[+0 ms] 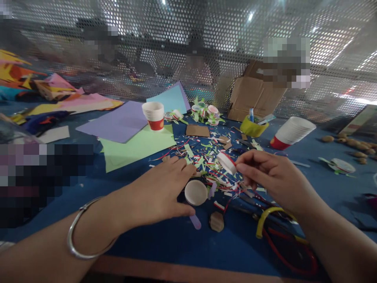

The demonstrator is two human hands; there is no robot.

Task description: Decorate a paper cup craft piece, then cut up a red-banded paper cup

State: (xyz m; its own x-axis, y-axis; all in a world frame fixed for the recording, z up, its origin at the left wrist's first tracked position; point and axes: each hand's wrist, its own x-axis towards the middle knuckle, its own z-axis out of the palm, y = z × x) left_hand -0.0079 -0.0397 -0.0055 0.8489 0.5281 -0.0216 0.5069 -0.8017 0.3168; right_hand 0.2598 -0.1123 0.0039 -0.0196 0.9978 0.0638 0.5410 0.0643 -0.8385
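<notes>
Pinched between the thumb and fingers of my right hand [262, 171] is a cut-off paper cup bottom [226, 162], white with a red edge, raised above the paper scraps. My left hand [165, 190] reaches low over the table with thumb and fingers apart. Between them, another white cup bottom [196, 193] lies with its hollow side up. The thumb tip is close to a small purple paper strip [195, 222]; whether it touches cannot be seen. Just right of that lies a small brown cardboard piece [217, 221].
Paper scraps [203, 157] cover the middle. Scissors [282, 228] with red and yellow handles lie at right. Cup stacks [154, 116] [293, 133], green paper [138, 147], purple paper [118, 122], a yellow holder [253, 126] and finished-looking paper shapes [206, 113] stand farther back, before a perforated metal screen [165, 47].
</notes>
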